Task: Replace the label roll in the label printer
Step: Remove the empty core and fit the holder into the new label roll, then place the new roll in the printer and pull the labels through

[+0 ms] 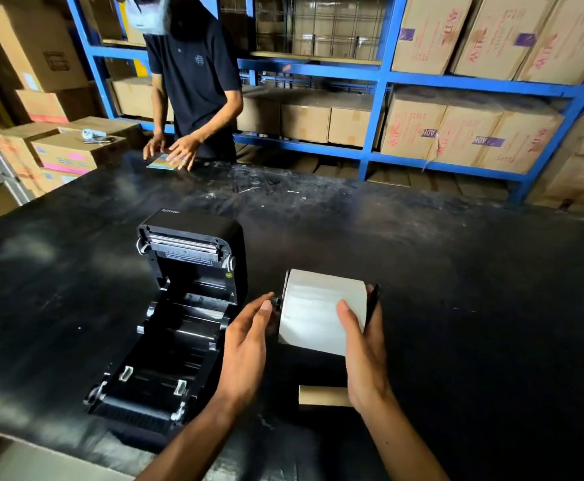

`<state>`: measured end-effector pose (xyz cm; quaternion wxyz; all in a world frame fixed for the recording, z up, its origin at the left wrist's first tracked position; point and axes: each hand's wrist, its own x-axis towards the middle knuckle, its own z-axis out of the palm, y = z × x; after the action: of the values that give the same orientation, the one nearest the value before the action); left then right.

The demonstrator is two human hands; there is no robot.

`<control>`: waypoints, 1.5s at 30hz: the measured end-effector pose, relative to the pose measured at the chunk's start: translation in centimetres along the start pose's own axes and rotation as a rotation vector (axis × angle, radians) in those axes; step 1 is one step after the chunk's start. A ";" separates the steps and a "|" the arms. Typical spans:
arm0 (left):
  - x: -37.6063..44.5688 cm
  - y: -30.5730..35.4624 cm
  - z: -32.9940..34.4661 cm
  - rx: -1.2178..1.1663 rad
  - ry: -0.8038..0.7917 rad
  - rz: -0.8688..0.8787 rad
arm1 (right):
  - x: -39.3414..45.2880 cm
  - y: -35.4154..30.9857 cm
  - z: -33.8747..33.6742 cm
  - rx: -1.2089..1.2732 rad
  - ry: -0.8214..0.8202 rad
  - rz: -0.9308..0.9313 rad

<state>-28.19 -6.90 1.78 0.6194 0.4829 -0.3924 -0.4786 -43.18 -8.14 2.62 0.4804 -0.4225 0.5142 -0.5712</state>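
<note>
- Cardboard core [322, 394], bare of labels, lies on the black surface [457, 272] just right of the label printer [183, 307], nearest the wearer; I judge it the spent roll, set aside to clear the bay.
- Right hand [365, 355] is closed around the fresh white label roll [322, 310], thumb across its face and fingers behind its far end, holding it off the surface just right of the printer.
- Left hand [245, 345] is half open, fingertips at the black spindle end [276, 303] poking from the roll's left side, likely seating the holder; whether it pinches the spindle is unclear.
- Printer lies with its lid thrown back, roll bay empty and ready.
- Beyond the printer, across the surface, another person [193, 81] presses both hands on a colourful sheet [162, 161].
- Behind, blue shelving [384, 78] holds cartons.
</note>
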 end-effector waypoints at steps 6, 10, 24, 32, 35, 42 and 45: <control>-0.8 1.8 -2.5 0.001 0.121 -0.084 | -1.9 0.5 3.5 -0.132 -0.065 -0.043; -1.0 2.7 -6.2 -0.024 0.082 -0.087 | -3.1 1.3 7.0 -0.106 -0.107 -0.033; 0.8 3.4 -19.5 -0.063 -0.049 -0.173 | -7.7 2.6 19.0 -0.217 -0.187 -0.037; 1.9 3.2 -21.7 -0.039 -0.077 -0.186 | -7.4 3.5 20.9 -0.350 -0.203 0.074; 2.1 3.1 -21.7 -0.043 -0.083 -0.193 | -7.3 3.8 20.8 -0.354 -0.181 0.111; 2.7 2.6 -21.7 -0.060 -0.162 -0.158 | -7.0 2.8 20.8 -0.358 -0.166 0.176; 3.3 2.6 -21.9 -0.108 -0.182 -0.187 | -7.1 2.3 21.3 -0.436 -0.154 0.090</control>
<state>-6.11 -5.03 -0.55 0.5592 0.4380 -0.3738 -0.5964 -20.82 -5.00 2.84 0.4406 -0.5351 0.6056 -0.3909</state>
